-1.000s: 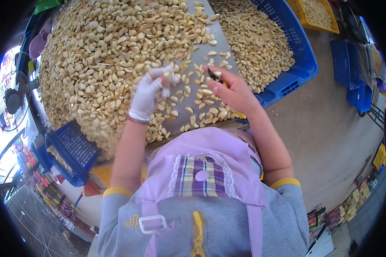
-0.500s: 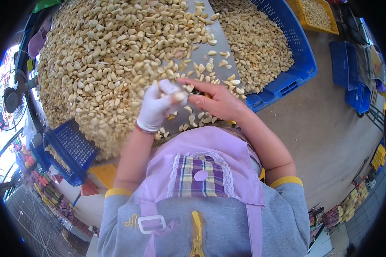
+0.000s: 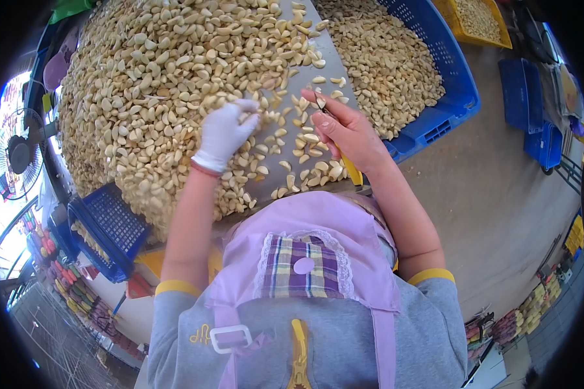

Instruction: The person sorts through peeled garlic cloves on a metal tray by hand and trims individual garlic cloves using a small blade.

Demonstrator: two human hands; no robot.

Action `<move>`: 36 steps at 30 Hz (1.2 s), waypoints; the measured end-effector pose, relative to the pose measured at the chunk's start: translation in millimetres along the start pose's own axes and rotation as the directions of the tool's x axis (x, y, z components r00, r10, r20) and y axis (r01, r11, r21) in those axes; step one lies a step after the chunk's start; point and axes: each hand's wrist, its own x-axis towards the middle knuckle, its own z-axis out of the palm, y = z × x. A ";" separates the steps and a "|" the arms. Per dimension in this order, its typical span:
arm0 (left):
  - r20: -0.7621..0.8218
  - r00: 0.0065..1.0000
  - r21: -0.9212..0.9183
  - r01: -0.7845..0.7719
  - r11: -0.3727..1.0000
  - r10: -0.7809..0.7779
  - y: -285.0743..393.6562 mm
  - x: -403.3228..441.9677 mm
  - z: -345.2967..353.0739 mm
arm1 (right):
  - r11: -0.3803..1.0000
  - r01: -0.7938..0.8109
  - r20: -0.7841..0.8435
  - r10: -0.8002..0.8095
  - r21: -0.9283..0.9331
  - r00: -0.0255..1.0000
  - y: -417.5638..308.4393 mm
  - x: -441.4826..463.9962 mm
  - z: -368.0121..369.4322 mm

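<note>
My left hand (image 3: 226,134), in a white glove, is at the near side of a large heap of pale peeled garlic cloves (image 3: 156,84). Its thumb and forefinger are apart, and I see nothing between them; the other fingertips are partly hidden. My right hand (image 3: 352,135), bare, is closed around a small knife with a yellow handle (image 3: 352,170). Its thin dark metal end shows near the fingertips, where a pale clove lies close by. Loose cloves (image 3: 320,170) are scattered on the grey metal surface (image 3: 266,188) between and below the hands.
Right of the work surface, a blue perforated basket (image 3: 464,107) holds many cloves. A yellow crate (image 3: 449,23) of cloves stands beyond it. Blue crates (image 3: 522,97) are at the far right. Another blue basket (image 3: 107,227) sits at the lower left, below a black fan (image 3: 23,152).
My hands were together over the metal surface and have separated. The left has moved left and up to the heap; the right has moved right and slightly up with the knife.
</note>
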 end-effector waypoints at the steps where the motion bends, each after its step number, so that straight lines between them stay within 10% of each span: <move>1: 0.056 0.994 -0.356 0.104 0.929 -0.090 -8.6 0.2 -6.0 | 1.000 -0.004 -0.009 0.004 -0.001 1.000 0.7 -0.1 -1.0; 4: 0.194 0.980 -0.980 0.195 0.036 -0.031 -15.5 -2.2 -24.1 | 0.999 0.017 -0.020 -0.016 0.043 1.000 9.9 2.2 -7.0; 8: 0.080 0.984 -0.883 0.146 -0.447 0.162 -9.4 9.7 -30.9 | 0.998 0.026 0.000 -0.026 0.057 1.000 7.6 3.8 -5.8; 9: 0.191 0.982 -0.981 0.191 -0.030 0.007 -4.7 12.0 -30.9 | 0.999 0.030 -0.003 -0.030 0.044 1.000 9.7 5.5 -4.7; 11: 0.168 0.919 -0.609 0.380 0.696 -0.355 12.8 19.8 -28.7 | 0.999 0.031 -0.007 -0.031 0.026 0.999 10.5 6.5 -3.7; 13: 0.043 0.984 -0.239 0.175 0.955 -0.170 9.5 19.6 -6.6 | 1.000 0.025 -0.003 -0.024 0.015 1.000 10.0 6.3 -3.0; 15: -0.015 0.997 0.134 0.081 0.988 -0.080 19.7 19.9 -2.2 | 0.999 0.023 0.008 -0.023 0.035 1.000 9.7 5.9 -3.9; 17: 0.118 0.966 -0.367 0.257 0.894 -0.229 12.4 17.9 -6.8 | 0.999 0.026 0.002 -0.026 0.040 1.000 10.9 3.5 -7.2; 20: 0.277 0.955 -0.925 0.295 0.241 -0.105 -14.3 7.8 -23.8 | 0.998 0.036 -0.005 -0.036 0.048 0.999 11.4 3.6 -9.0; 23: 0.141 0.988 -0.940 0.153 -0.303 0.060 -17.7 1.9 -33.8 | 0.996 0.037 -0.003 -0.036 0.076 0.999 10.9 4.9 -8.2; 24: 0.149 0.985 -0.951 0.118 -0.284 -0.088 -11.5 0.0 -35.5 | 0.997 0.037 0.000 -0.037 0.067 0.999 11.2 5.2 -7.8; 27: 0.129 0.940 -0.657 0.320 0.682 -0.316 15.9 1.4 -37.3 | 0.998 0.034 0.005 -0.034 0.044 0.999 12.2 7.7 -5.3; 28: -0.009 0.992 -0.427 0.107 0.898 -0.122 10.3 1.4 -21.7 | 0.999 0.033 0.004 -0.033 0.036 0.999 12.3 8.1 -4.6; 31: 0.082 0.995 0.292 -0.074 0.953 0.052 8.7 -0.5 -0.6 | 0.999 0.021 0.006 -0.022 0.047 1.000 11.8 6.8 -4.5; 36: -0.291 0.957 0.157 0.048 0.986 0.000 -1.4 7.1 -4.2 | 0.995 0.038 -0.024 -0.036 0.087 0.999 14.6 6.4 -9.3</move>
